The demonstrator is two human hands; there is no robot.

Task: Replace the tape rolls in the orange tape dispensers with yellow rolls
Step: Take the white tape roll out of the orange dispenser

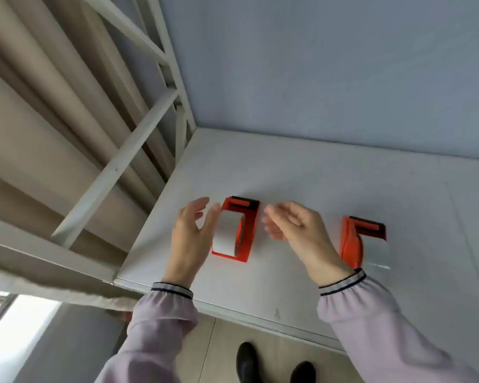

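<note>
— Where are the dispensers?

— Both lie on the white table (302, 172) in front of me. The near orange dispenser (248, 230) sits between my two hands, on its side, black cutter end pointing away from me toward the wall (329, 64). A pale roll (227, 234) stands in it; from here it looks white or grey, and I cannot tell its real colour.

— And the second one?

— The other orange dispenser (353, 243) is off to my right, well apart from the first, partly behind my right wrist. Something clear and shiny lies just beside it on the table; it is too blurred for me to name.

— What are your hands doing?

— My left hand (191, 233) is spread, fingers apart, palm turned toward the roll, thumb just at the roll's left edge. I cannot say whether it touches. My right hand (293, 225) hovers to the right of that dispenser, fingers loosely curled and parted, gripping nothing.

— Anything else around?

— My sleeves (163, 327) are pale lilac with striped cuffs. A white metal frame (127, 150) rises at the table's left edge, and my dark shoes (246, 360) show on the floor below.
</note>
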